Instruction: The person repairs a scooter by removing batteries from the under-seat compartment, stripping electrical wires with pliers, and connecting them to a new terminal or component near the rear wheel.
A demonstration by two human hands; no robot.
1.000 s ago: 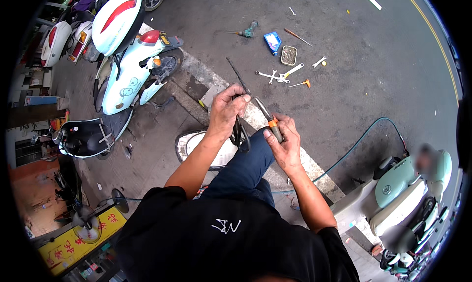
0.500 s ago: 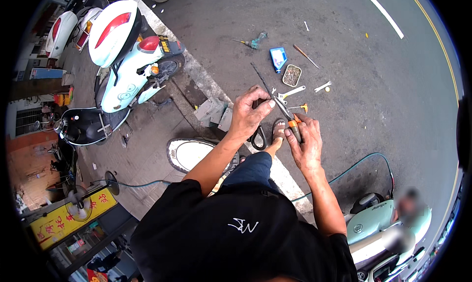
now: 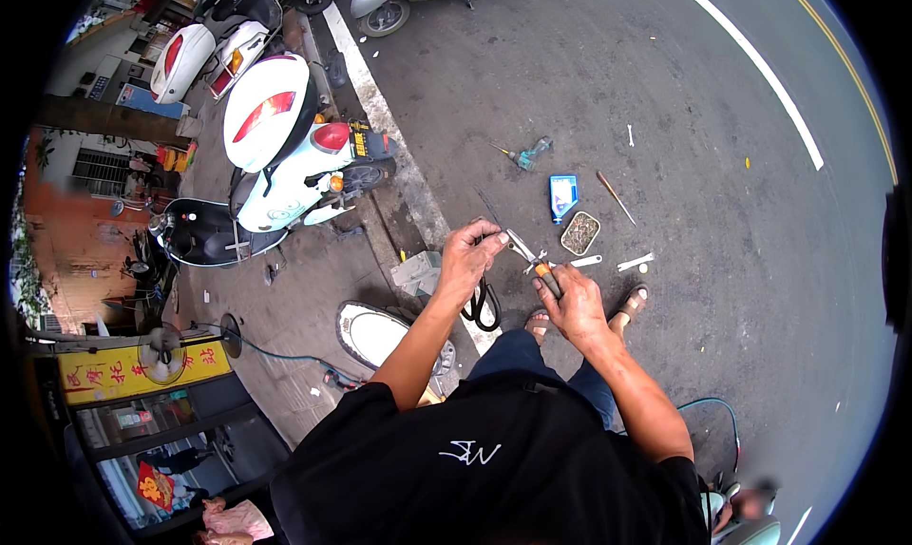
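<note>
From the head camera, the left hand (image 3: 468, 260) is pinching the end of a thin black cable (image 3: 483, 303), fingers closed on it; the cable is hanging down in a loop. The right hand (image 3: 573, 305) is gripping pliers (image 3: 528, 257) with orange handles, and their tip is meeting the cable end. A small tray of screws (image 3: 580, 232) and a blue bottle (image 3: 562, 196) are lying on the road nearby. A white scooter (image 3: 285, 146) is standing farther left.

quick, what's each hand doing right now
Left hand: closed, pinching a thin black cable.
Right hand: closed on orange-handled pliers.
</note>
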